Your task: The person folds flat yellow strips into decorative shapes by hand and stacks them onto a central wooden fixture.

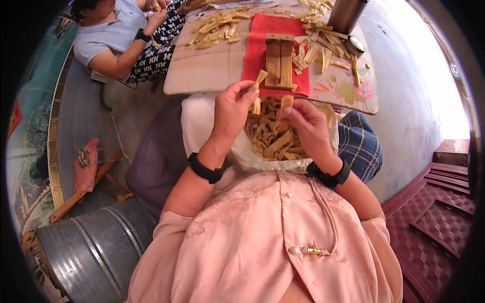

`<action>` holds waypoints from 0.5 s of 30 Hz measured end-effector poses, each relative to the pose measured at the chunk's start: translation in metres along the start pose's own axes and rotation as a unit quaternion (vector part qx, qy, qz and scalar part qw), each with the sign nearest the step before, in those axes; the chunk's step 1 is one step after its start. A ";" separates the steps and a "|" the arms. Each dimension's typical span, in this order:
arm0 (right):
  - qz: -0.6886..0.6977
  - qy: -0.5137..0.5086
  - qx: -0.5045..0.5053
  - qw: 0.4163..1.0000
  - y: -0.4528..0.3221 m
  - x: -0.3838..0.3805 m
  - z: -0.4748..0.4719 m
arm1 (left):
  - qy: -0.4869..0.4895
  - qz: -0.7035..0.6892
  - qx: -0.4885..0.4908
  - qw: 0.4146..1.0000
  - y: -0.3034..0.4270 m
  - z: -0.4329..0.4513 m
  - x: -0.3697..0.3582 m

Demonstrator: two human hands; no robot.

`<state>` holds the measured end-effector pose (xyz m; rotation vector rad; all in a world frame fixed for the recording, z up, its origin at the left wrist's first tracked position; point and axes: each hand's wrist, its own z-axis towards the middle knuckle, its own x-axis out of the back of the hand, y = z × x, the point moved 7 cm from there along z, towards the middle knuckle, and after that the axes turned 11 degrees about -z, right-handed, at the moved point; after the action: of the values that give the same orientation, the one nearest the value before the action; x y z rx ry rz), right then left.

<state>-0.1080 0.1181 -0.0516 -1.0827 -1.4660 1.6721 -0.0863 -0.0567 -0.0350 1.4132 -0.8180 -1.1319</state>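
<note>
My left hand [235,104] pinches a pale yellow, fibrous strip [260,77] that is gathered tight at its middle and fans out at both ends. Between the thumb and fingers of my right hand [311,120] is a short, flat yellowish piece [287,101]. Both hands hover over a container with a whitish, crinkled lining [274,165] at my lap, filled with similar pieces [278,142]. Just beyond my hands, a wooden block with a long slot and a raised far end [278,62] rests on a red cloth [261,28].
Loose strips lie on the table [201,75] in a left heap [221,28] and a right heap [322,49]. A metal cylinder [346,17] and a small round lidded item [355,44] stand at right. A co-worker [113,41] sits at left. A metal drum [98,250] is beside me.
</note>
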 end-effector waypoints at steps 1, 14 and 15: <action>-0.029 -0.010 0.000 1.000 0.004 -0.001 -0.003 | -0.003 0.001 -0.006 1.000 0.001 0.007 0.001; -0.037 -0.039 -0.054 0.997 0.018 0.006 -0.019 | -0.017 0.127 0.004 0.992 -0.028 0.081 -0.013; -0.042 -0.039 -0.059 0.997 0.019 0.007 -0.022 | -0.005 0.133 0.004 0.991 -0.030 0.083 -0.012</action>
<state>-0.0906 0.1306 -0.0720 -1.0131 -1.6539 1.6018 -0.1715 -0.0670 -0.0576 1.2626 -0.9863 -0.9322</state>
